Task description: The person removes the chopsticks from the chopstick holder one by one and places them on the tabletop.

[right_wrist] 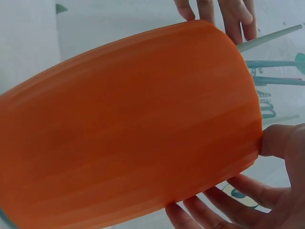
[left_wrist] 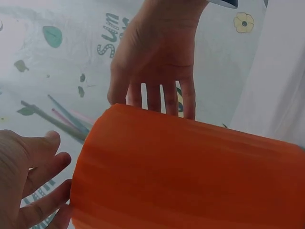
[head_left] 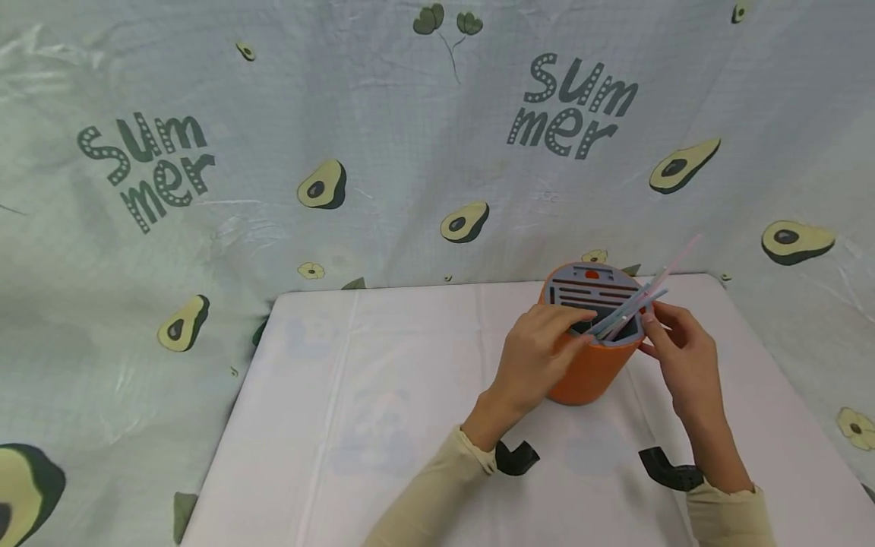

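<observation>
An orange utensil holder [head_left: 588, 376] with a grey slotted top [head_left: 595, 282] stands near the back right of the table. Several drinking straws [head_left: 629, 310], pink, blue and greenish, lean out of its wide opening toward the right. My left hand [head_left: 536, 351] reaches over the near left of the rim, thumb and forefinger apart beside the straws; its lower fingertips [left_wrist: 66, 191] meet the holder's edge in the left wrist view. At the right side, my right hand [head_left: 683, 357] holds the holder, its thumb [right_wrist: 276, 140] at the rim and its fingers along the wall.
The table [head_left: 396, 395] has a pale, smooth cover. Behind it hangs a light cloth [head_left: 383, 114] printed with avocados and lettering, close to the holder's back. A black curved mount [head_left: 516, 459] sits on my left wrist and another black mount [head_left: 670, 471] on my right.
</observation>
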A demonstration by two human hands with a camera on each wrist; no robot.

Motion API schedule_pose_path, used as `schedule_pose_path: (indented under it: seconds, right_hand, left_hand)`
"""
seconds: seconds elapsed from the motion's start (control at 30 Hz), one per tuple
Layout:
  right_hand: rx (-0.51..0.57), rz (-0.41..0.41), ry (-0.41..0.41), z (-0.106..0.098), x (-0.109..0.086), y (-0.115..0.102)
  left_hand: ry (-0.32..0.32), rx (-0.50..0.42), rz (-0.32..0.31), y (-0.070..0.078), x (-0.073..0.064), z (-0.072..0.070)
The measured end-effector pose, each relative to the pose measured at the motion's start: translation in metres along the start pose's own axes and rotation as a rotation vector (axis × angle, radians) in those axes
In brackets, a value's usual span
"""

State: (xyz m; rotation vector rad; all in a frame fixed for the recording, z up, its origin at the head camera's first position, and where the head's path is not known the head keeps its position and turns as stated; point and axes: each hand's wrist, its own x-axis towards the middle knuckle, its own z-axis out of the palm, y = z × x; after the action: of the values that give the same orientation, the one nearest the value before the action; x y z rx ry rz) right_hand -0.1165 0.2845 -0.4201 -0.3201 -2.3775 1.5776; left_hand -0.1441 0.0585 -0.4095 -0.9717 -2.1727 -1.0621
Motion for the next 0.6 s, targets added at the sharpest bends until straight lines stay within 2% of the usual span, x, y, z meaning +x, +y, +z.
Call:
schedule_pose_path:
  seconds: [0.17,0.37,0.6]
  right_hand:
    - [0.01,0.015,0.006,-0.001,-0.001,-0.005]
    - [0.008,0.067,0.011,0.0,-0.001,-0.009]
    - [-0.013,0.094,0.035,0.001,0.001,-0.013]
  left_hand:
    - [-0.014,0.115,0.001,0.008,0.008,0.008]
    - [-0.047,0.207,-0.04,0.015,0.008,0.013]
    - [-0.069,0.244,-0.04,0.017,0.011,0.013]
